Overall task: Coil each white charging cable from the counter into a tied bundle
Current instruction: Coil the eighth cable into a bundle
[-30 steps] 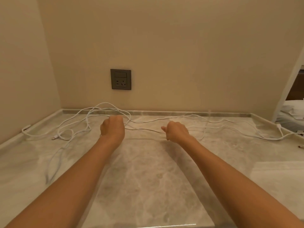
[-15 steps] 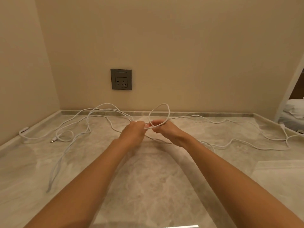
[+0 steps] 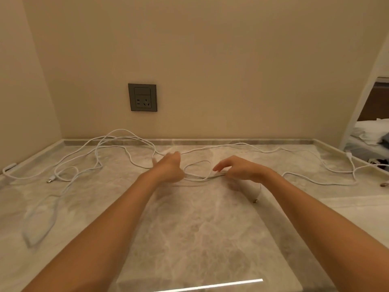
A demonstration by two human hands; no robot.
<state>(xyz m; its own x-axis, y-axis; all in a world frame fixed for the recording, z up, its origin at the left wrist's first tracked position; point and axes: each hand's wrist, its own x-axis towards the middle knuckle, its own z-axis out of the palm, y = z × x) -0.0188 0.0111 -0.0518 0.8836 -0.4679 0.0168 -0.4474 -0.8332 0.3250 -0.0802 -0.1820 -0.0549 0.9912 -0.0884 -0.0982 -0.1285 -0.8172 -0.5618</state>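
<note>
Both your hands are out over the marble counter [image 3: 189, 228], with the white charging cable [image 3: 197, 179] strung between them. Your left hand [image 3: 168, 168] looks curled round a couple of strands at its thumb side, though it's pretty blurred. Your right hand [image 3: 242, 170] has its fingers stretched out loosely toward the left one. The strands run in under its palm, and I can't tell if the thumb's actually pinching them. Between the two hands the cable rises in a small loop [image 3: 206, 161]. More white cabling sprawls loose on the counter. There are big tangled loops [image 3: 96, 152] out past your left hand, with a plug end [image 3: 50, 180] further left, and a long wavy run [image 3: 315, 182] off past your right hand. One metal-tipped connector [image 3: 255, 200] sits just nearside of your right wrist. Beyond your left hand, up on the wall, is a grey socket [image 3: 142, 97].
</note>
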